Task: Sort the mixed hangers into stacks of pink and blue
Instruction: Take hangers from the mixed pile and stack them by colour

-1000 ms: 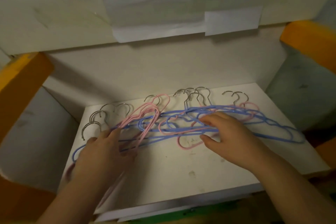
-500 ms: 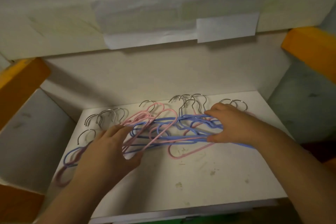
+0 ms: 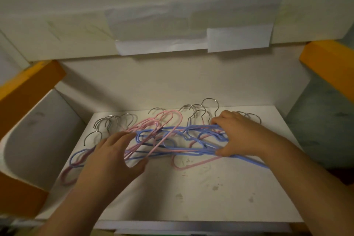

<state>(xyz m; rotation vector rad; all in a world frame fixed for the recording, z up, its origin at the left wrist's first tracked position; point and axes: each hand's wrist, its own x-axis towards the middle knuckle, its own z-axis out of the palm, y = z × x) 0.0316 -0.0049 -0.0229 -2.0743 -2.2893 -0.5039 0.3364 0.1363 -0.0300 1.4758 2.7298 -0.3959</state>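
A tangle of thin pink hangers (image 3: 153, 122) and blue hangers (image 3: 172, 130) with metal hooks (image 3: 209, 101) lies across the back of a white table (image 3: 191, 193). My right hand (image 3: 235, 136) grips a bundle of mostly blue hangers near their necks, thumb under the lower bars and fingers over the top. My left hand (image 3: 113, 157) lies over the left part of the pile with fingers spread on pink and blue bars; whether it holds any is unclear. More pink and blue loops (image 3: 73, 161) stick out left of that hand.
A white wall rises right behind the table, with paper sheets (image 3: 191, 30) taped above. Orange and white furniture (image 3: 28, 86) stands close on the left, and an orange edge (image 3: 329, 67) on the right. The table's front half is bare, stained surface.
My right hand has moved back toward the hooks and closed round the blue bundle, lifting it slightly. My left hand has slid a little right over the pile. The camera has tilted.
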